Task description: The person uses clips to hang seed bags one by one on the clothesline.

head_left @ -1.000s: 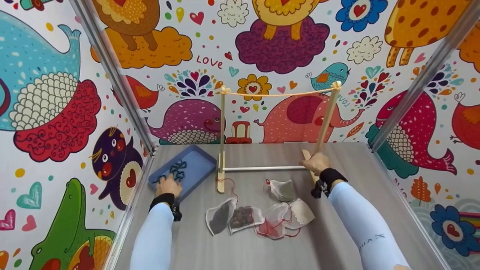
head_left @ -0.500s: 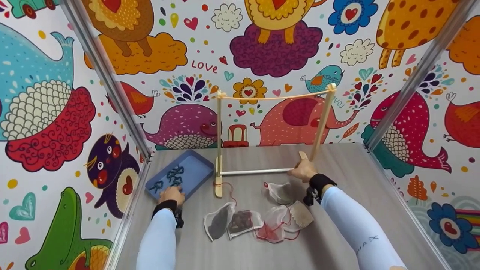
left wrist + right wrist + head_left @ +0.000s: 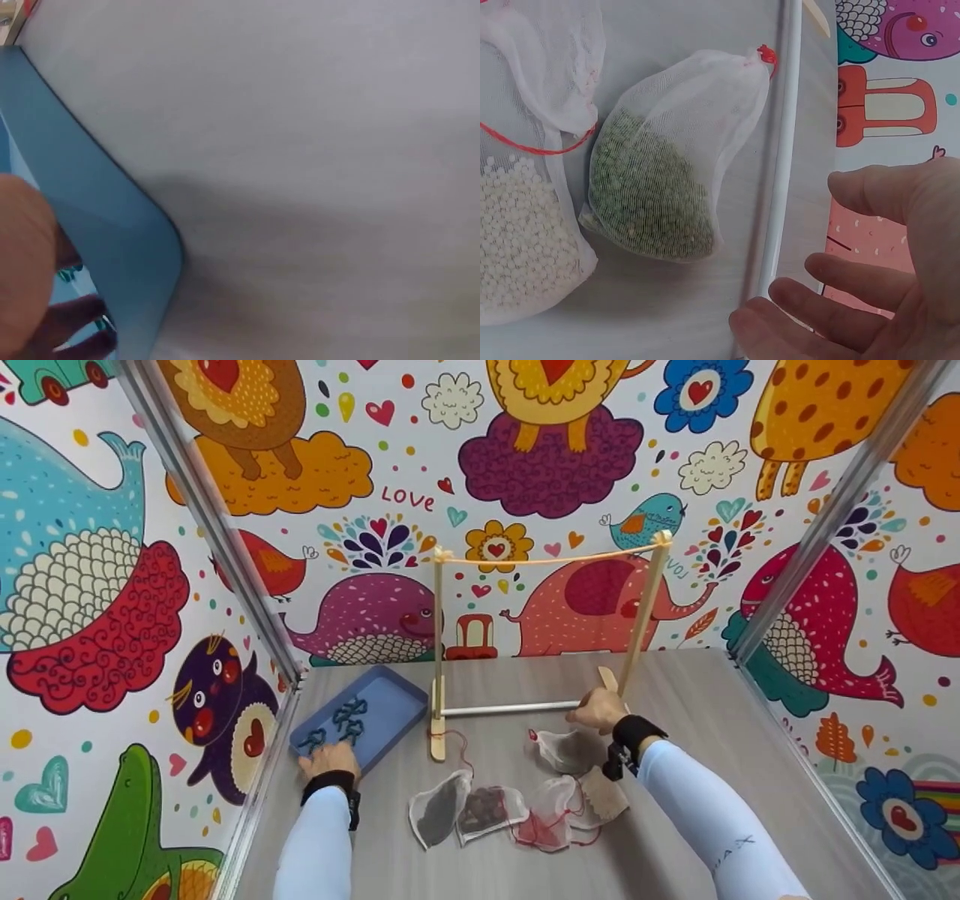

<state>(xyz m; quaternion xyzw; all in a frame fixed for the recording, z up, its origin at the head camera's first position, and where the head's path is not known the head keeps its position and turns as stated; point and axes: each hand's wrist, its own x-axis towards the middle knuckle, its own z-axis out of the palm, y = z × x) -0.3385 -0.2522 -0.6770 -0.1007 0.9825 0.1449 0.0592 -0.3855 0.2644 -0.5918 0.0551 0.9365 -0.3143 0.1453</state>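
Five bags (image 3: pixel 484 810) lie low centre. One tray (image 3: pixel 394 697) sits left (its green pieces (image 3: pixel 349 720) overlap, uncounted), one rack (image 3: pixel 510 709) centre.

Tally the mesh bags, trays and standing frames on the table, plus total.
Mesh bags: 5
Tray: 1
Standing frame: 1
Total: 7

Head looks down; wrist views (nearer) share tabletop (image 3: pixel 498 754).

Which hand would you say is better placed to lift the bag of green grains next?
Probably the right hand: open and nearest the green-filled bag, while the left hand reaches into the blue tray.
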